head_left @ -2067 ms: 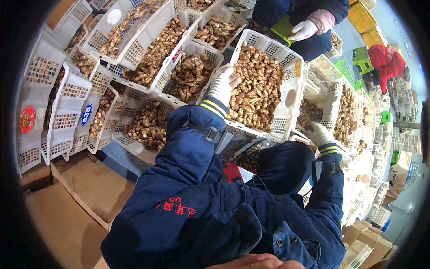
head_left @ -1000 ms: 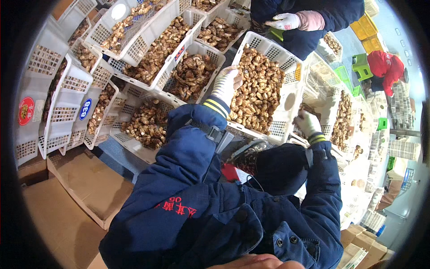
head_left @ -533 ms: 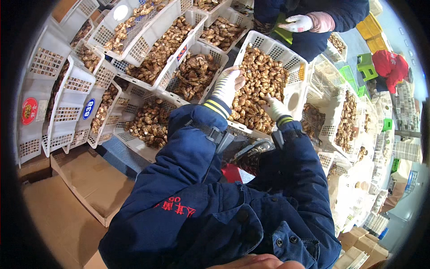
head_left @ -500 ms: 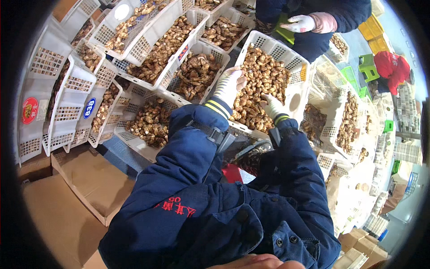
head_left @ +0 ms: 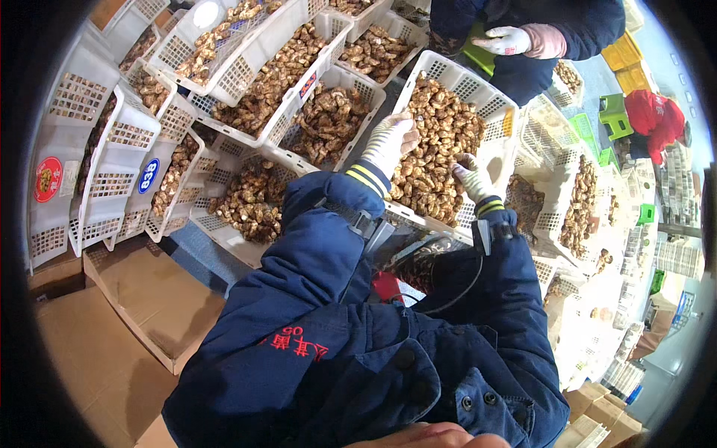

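Observation:
My left hand [head_left: 387,145], in a striped glove with bare fingertips, is curled at the left rim of the white perforated crate [head_left: 494,118] in the centre, which is heaped with small brown mushrooms [head_left: 437,119]. My right hand [head_left: 472,175], gloved alike, rests among the mushrooms at the crate's lower right, fingers bent inward; what they hold is too small to make out. Crates of larger mushroom clumps [head_left: 325,127] stand left of my left hand.
A co-worker's gloved hand [head_left: 502,41] is above the central crate, beside a green object [head_left: 478,56]. Stacked crates [head_left: 58,168] line the left, more [head_left: 567,201] the right. Flattened cardboard [head_left: 149,299] lies lower left. A person in red [head_left: 651,119] is at upper right, near a green stool [head_left: 616,116].
My right hand moved from the crate on the right onto the mushrooms of the central crate, then slightly rightward. My left hand stayed at the left rim.

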`<state>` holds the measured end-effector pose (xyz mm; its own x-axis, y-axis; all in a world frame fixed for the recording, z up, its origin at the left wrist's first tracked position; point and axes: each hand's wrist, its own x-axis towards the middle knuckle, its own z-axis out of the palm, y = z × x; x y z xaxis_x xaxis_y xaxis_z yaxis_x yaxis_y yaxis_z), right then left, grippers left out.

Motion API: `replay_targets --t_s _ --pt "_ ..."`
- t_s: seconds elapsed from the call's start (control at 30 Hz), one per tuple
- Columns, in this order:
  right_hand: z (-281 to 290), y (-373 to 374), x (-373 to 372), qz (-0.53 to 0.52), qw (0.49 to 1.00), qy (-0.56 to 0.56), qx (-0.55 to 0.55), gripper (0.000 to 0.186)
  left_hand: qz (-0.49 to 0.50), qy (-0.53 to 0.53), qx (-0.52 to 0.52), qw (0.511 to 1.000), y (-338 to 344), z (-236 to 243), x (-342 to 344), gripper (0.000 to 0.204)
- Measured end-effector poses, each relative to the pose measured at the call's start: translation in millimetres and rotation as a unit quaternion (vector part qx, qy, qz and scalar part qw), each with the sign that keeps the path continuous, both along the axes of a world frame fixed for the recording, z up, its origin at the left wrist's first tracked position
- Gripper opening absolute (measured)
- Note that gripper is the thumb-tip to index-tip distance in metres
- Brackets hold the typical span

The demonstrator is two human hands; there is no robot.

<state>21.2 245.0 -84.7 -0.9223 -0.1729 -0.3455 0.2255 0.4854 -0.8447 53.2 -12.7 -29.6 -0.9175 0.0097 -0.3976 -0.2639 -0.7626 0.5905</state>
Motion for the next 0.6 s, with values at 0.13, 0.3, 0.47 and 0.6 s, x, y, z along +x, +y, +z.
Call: replay_targets --t_s 0.13,0.3,0.47,0.6 --pt "53.5 -31.0 28.0 -0.025 0.986 0.007 -0.166 0.028 -0.106 0.003 -0.094 0.99 1.0 -5.7 5.2 0.023" --pt "73.2 -45.4 43.1 0.038 0.986 0.093 -0.136 0.027 -0.233 -0.003 -0.17 0.957 16.2 15.7 11.7 0.023" --pt "77.1 -52.7 41.9 0.037 0.975 0.009 -0.218 0.034 -0.182 0.018 -0.22 0.958 9.5 26.7 12.6 0.024" --pt "44.3 -41.6 33.3 0.08 0.988 0.013 0.132 0.035 -0.137 0.02 -0.202 0.97 9.4 29.8 11.6 0.019"
